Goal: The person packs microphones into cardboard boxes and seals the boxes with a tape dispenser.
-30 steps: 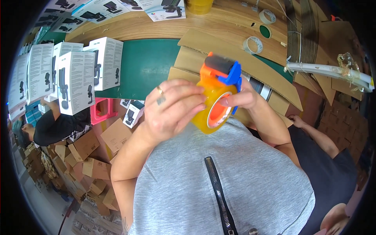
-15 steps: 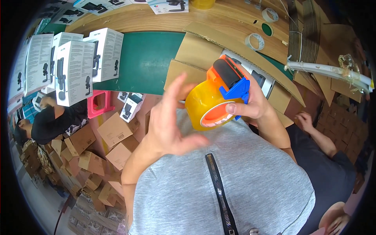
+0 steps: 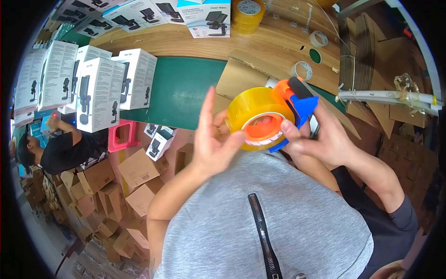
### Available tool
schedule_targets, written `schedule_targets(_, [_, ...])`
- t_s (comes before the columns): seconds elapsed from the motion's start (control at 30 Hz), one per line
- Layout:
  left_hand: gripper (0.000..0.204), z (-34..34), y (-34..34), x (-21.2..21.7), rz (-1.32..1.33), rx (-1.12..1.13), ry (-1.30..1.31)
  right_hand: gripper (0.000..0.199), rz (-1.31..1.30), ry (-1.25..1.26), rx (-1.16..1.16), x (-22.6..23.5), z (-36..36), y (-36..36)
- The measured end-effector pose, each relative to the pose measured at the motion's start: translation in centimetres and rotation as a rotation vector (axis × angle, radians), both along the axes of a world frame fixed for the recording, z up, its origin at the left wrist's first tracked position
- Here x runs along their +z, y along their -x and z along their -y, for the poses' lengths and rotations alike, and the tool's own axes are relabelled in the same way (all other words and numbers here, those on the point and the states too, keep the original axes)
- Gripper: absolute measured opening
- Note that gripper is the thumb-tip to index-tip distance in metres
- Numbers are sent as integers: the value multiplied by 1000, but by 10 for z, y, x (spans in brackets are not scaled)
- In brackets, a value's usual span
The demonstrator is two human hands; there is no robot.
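A tape dispenser (image 3: 302, 104) in orange and blue, with a black roller, carries a wide roll of yellow clear tape (image 3: 248, 107). My right hand (image 3: 291, 131) is closed on it, thumb at the roll's core; a co-worker's hand hides most of that hand. My left hand (image 3: 214, 135) is open at the roll's left side, index finger stretched up and thumb close to the rim. Whether its other fingers touch the tape, I cannot tell. Behind the dispenser lies an open cardboard box (image 3: 244, 76), its contents mostly covered.
The co-worker's hand (image 3: 332, 135) reaches in from the right, across my forearm. White product boxes (image 3: 100, 93) stand on the green mat (image 3: 179, 88) at left. Tape rolls (image 3: 247, 18) sit at the back. Cartons (image 3: 141, 167), a pink stool (image 3: 123, 135) and another person (image 3: 65, 144) are below left.
The co-worker's hand has come up from the right to the dispenser. The dispenser has turned and shifted slightly right. My left hand has moved slightly right, nearer the roll.
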State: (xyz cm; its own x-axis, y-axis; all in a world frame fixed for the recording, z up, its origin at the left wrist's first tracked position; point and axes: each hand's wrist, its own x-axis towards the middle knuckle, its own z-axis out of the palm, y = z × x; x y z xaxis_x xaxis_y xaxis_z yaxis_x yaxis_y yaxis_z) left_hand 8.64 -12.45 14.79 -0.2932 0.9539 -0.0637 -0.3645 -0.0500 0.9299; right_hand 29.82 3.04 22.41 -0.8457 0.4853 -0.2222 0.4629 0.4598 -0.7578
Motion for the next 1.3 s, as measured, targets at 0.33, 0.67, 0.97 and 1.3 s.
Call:
schedule_targets(0.33, [27, -4, 33, -5, -322, 195, -239, 58, -388, 799, -160, -54, -12, 52])
schedule_targets(0.67, [16, -3, 58, -16, -46, 353, -122, 71, -1261, 1240, -674, -107, 43, 58])
schedule_targets(0.97, [24, -3, 87, -10, 196, 166, -126, 59, -1523, 1794, -689, -130, 109, 34])
schedule_targets(1.3, [21, 41, 91, -26, 654, -185, 331, 11, -646, -242, -277, -87, 110, 170])
